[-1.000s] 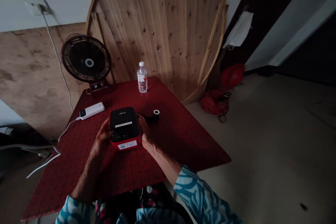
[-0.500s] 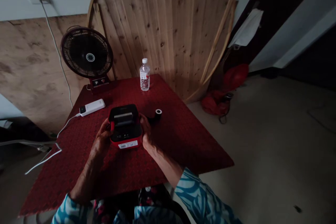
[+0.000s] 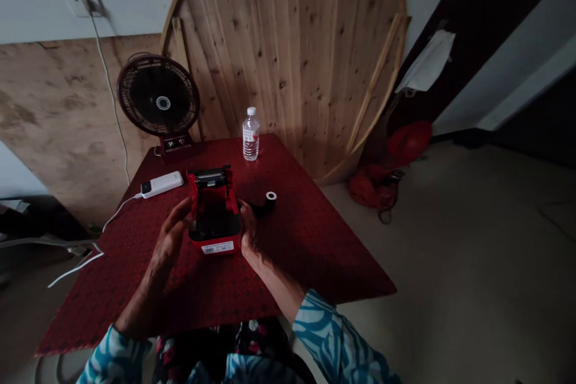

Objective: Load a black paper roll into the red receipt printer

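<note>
A small red and black label printer [image 3: 214,220] sits on the red tablecloth [image 3: 292,240] with its lid raised upright, showing a dark inner cavity. My left hand [image 3: 173,234] is against its left side, fingers loosely spread by the lid hinge. My right hand [image 3: 248,229] is pressed to its right side, fingers curled round the body. Just right of that hand lies a dark roll with a white core [image 3: 268,198].
A white power strip [image 3: 162,184] with its cable lies at the back left, beside a black table fan [image 3: 158,102]. A water bottle [image 3: 251,134] stands at the table's far edge before a round wooden board [image 3: 292,48]. Red items [image 3: 373,183] lie on the floor to the right.
The printer's lid, closed a second ago, has swung up to fully upright. My left hand's fingers have spread away from the lid; my right hand stays on the side.
</note>
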Available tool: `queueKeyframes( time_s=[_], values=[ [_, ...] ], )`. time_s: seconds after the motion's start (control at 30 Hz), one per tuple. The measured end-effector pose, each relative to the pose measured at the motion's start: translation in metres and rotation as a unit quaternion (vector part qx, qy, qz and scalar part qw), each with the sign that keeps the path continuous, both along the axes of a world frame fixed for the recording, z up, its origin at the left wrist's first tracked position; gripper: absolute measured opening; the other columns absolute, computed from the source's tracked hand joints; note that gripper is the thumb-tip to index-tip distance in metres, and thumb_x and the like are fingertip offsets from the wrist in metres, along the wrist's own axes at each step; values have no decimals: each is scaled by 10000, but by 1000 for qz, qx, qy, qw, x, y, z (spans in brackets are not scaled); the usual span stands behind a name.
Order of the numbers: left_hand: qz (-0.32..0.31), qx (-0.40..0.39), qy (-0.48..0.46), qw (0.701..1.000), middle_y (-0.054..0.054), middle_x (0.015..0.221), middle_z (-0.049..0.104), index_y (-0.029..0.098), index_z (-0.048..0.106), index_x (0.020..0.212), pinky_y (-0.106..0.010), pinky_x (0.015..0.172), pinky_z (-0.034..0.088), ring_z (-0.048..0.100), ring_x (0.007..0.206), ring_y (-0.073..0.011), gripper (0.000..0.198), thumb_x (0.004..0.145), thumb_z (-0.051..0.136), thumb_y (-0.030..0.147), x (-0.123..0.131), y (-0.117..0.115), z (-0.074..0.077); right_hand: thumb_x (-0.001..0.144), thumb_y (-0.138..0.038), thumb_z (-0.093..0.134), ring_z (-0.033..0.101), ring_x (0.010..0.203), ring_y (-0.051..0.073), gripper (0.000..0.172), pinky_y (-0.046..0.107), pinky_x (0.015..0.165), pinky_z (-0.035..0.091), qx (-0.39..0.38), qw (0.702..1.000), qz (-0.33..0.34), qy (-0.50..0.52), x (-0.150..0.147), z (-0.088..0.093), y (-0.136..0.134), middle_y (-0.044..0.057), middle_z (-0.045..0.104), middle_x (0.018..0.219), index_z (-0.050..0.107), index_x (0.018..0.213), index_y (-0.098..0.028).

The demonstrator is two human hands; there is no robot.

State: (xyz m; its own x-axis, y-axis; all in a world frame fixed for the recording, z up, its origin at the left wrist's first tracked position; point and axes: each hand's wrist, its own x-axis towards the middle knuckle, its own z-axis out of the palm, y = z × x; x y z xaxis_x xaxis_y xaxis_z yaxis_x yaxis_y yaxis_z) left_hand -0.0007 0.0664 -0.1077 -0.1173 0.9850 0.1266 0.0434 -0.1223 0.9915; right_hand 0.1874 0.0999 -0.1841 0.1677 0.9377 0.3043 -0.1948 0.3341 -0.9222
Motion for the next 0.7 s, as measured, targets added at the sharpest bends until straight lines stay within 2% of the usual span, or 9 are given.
queueKeyframes(
  time_s=[0.07,0.1,0.13,0.17,0.23,0.3,0.4,0.6,0.7],
  values=[
    [-6,41,200,979,-117,1299,688,199,690,1248,-368,965,521,648,1191,-294,408,912,582,403,7,5,18,921,-620,462,591,1194,242,514,392,1062,434,-20,1000,-1,19,-1,2,-1,67,663,1262,688,1183,-240],
    [-32,51,309,949,-123,1273,700,191,709,1209,-370,975,520,659,1176,-285,366,959,505,364,13,11,28,921,-628,450,598,1184,244,536,395,1046,445,-34,999,-2,33,-2,3,-1,74,668,1252,679,1193,-227],
    [-74,40,439,894,-123,1271,704,193,714,1203,-369,1000,508,660,1184,-269,364,986,433,276,20,17,37,919,-635,442,605,1172,247,553,397,1026,456,-47,998,-4,45,-2,4,-1,80,676,1237,672,1197,-215],
    [-129,17,564,815,-109,1297,698,218,703,1227,-384,1037,487,651,1210,-257,392,989,393,200,27,26,45,915,-640,441,610,1161,249,566,397,1009,463,-57,997,-7,53,-3,4,-1,84,684,1221,667,1198,-205],
    [-157,-7,617,771,-119,1246,727,219,737,1158,-444,1060,469,670,1183,-289,360,950,453,139,39,43,57,898,-650,456,613,1150,253,582,397,993,467,-65,996,-10,54,-3,5,-1,90,695,1195,666,1188,-192],
    [-174,-27,634,753,-129,1180,753,207,761,1073,-468,1031,488,691,1144,-316,297,910,527,123,47,57,63,885,-663,462,614,1146,253,597,396,996,461,-67,996,-10,49,-3,5,-2,95,697,1190,665,1186,-188],
    [-195,-49,652,731,-111,1159,763,212,760,1023,-431,970,528,698,1130,-313,244,871,591,123,50,67,67,876,-677,468,613,1148,253,615,391,995,460,-82,996,-10,42,-2,5,-3,102,683,1221,660,1194,-188],
    [-213,-58,673,706,-67,1196,747,240,711,1107,-326,929,530,690,1138,-256,292,868,591,122,45,67,65,888,-650,470,625,1118,245,596,377,960,476,-82,996,-2,38,-2,3,-1,96,697,1202,652,1217,-187],
    [-219,-52,677,701,-73,1212,742,248,679,1194,-320,907,541,693,1133,-258,362,856,620,129,43,69,64,882,-677,470,627,1123,250,610,385,959,478,-80,996,-18,32,-3,1,2,94,710,1184,668,1186,-188]
  ],
)
